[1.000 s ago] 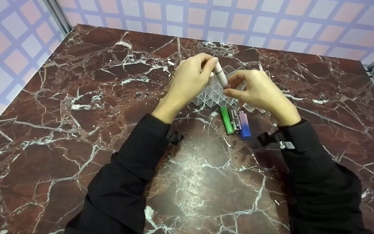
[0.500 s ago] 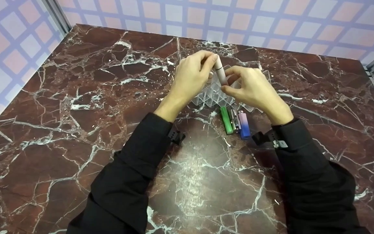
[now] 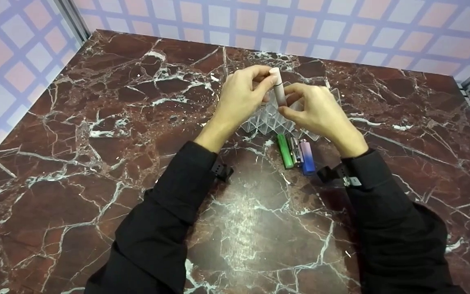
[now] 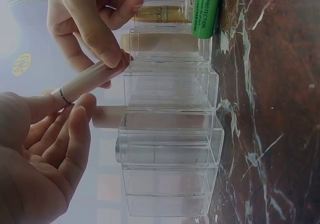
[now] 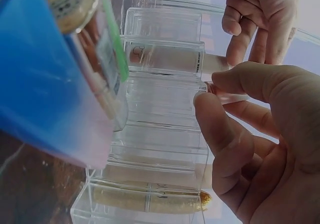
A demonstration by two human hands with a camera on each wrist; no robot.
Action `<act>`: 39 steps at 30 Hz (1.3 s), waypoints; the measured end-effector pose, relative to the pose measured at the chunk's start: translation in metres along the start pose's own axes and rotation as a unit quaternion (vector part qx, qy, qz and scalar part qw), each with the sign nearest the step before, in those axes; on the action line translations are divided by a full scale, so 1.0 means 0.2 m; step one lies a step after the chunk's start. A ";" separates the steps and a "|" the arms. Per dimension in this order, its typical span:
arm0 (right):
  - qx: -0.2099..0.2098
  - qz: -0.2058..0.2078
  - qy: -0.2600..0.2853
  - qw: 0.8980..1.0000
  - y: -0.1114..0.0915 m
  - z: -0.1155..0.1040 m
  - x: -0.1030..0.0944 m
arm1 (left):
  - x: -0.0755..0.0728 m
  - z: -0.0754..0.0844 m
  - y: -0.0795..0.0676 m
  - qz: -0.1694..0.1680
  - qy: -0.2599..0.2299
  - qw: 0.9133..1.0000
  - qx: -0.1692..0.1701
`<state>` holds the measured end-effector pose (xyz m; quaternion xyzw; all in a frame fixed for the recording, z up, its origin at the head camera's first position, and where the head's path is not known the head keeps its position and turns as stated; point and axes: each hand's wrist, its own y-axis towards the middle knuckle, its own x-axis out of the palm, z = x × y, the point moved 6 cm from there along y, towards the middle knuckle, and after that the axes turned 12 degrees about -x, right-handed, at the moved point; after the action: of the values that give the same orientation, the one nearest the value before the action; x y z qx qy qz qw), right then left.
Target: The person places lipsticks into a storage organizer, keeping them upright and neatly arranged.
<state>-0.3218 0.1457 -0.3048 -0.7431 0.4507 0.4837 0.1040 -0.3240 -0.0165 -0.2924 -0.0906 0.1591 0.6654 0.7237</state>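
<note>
A pale lipstick tube (image 3: 280, 92) with a thin black ring is held up above a clear divided organizer (image 3: 264, 121), tilted slightly. My left hand (image 3: 241, 90) pinches its upper end between thumb and fingers. My right hand (image 3: 320, 109) pinches the lower end. In the left wrist view the tube (image 4: 87, 82) slants across the openings of the organizer (image 4: 172, 89), the left hand (image 4: 40, 159) on its capped end. The right wrist view mostly hides the tube behind the right hand's fingers (image 5: 215, 116).
In front of the organizer lie a green tube (image 3: 285, 151), a shiny metallic tube (image 3: 295, 152) and a pink-to-blue box (image 3: 307, 158). Several organizer slots hold cosmetic tubes, one a gold-tipped tube (image 5: 150, 199). A patterned panel (image 3: 251, 24) stands behind the marble table (image 3: 116, 196).
The tube has swung more upright. My right hand has shifted slightly left, and my left fingers have moved a little down the tube, so its white top end now shows.
</note>
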 end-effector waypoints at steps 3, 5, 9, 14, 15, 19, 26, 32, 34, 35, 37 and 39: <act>-0.003 0.001 -0.008 1.000 0.00 0.00 0.00 | 0.00 0.00 0.00 -0.003 -0.003 1.000 0.000; -0.004 0.002 -0.015 1.000 0.00 0.00 0.01 | 0.00 0.00 0.00 -0.005 -0.004 1.000 0.000; -0.014 0.005 -0.026 1.000 0.01 -0.01 0.01 | 0.01 0.00 0.00 -0.007 -0.007 1.000 0.002; -0.026 0.010 -0.034 0.999 0.01 -0.01 0.01 | 0.01 0.00 0.00 -0.007 -0.001 1.000 0.007; -0.027 0.011 -0.034 0.999 0.01 -0.01 0.01 | 0.01 0.00 0.00 -0.006 0.002 1.000 0.008; -0.032 0.011 -0.032 0.999 0.01 -0.02 0.02 | 0.01 0.00 0.00 -0.005 0.009 1.000 0.009; -0.022 0.014 -0.023 0.999 0.01 -0.01 0.02 | 0.02 0.00 -0.01 -0.005 0.013 1.000 0.015; -0.025 0.029 -0.026 0.999 0.02 -0.01 0.02 | 0.03 0.01 -0.02 -0.006 0.014 0.999 0.036; -0.028 0.034 -0.026 0.999 0.02 -0.01 0.02 | 0.03 0.02 -0.02 -0.002 0.026 0.999 0.040; -0.030 0.036 -0.028 0.999 0.02 -0.01 0.02 | 0.03 0.02 -0.02 0.000 0.033 0.999 0.042; -0.029 0.039 -0.026 0.998 0.01 -0.01 0.02 | 0.03 0.02 -0.02 0.004 0.050 0.998 0.048; -0.027 0.043 -0.023 0.998 0.01 -0.01 0.02 | 0.03 0.02 -0.02 0.008 0.065 0.996 0.056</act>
<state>-0.3219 0.1415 -0.3059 -0.7142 0.4669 0.5162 0.0735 -0.3191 -0.0094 -0.2907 -0.0919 0.2437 0.6542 0.7101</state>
